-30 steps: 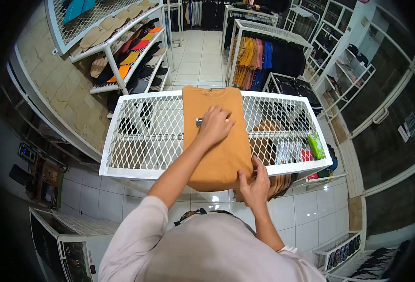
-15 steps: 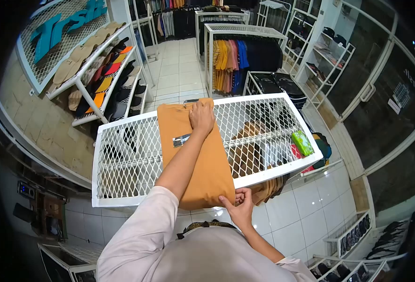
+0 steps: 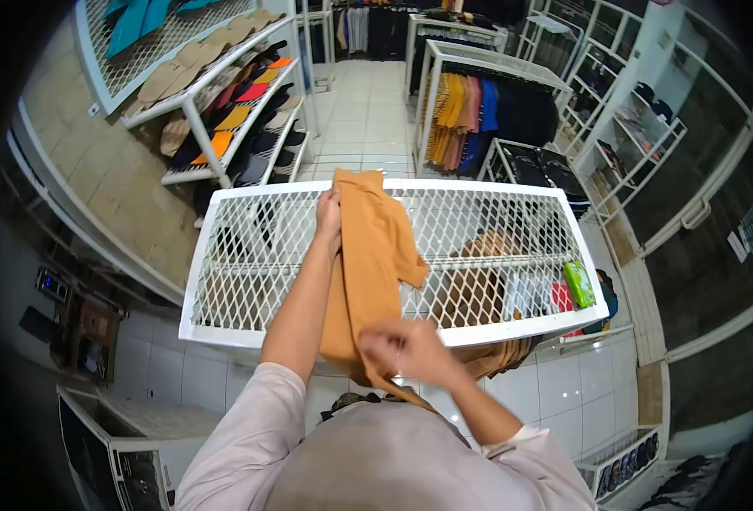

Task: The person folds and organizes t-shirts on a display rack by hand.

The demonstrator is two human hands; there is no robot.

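Note:
An orange-tan T-shirt (image 3: 368, 247) lies partly folded lengthwise across the white mesh table (image 3: 249, 255), a sleeve sticking out on its right. Its lower end hangs over the near edge in loose folds. At the shirt's upper left side, my left hand (image 3: 330, 217) is closed on the fabric, some fingers hidden. My right hand (image 3: 415, 347), smeared by motion, is over the lower part of the shirt at the near edge; whether its fingers grip cloth cannot be made out.
A green packet (image 3: 578, 284) lies at the table's right end. Brown garments (image 3: 474, 277) show beneath the mesh. Shelves of caps (image 3: 232, 119) stand at the left, a rack of hanging shirts (image 3: 462, 111) behind, and a glass door (image 3: 709, 187) at the right.
The shirt's right side has been turned over leftward, covering its printed label and exposing a sleeve. My left hand moved to the left edge; my right hand moved slightly left. The view shifted.

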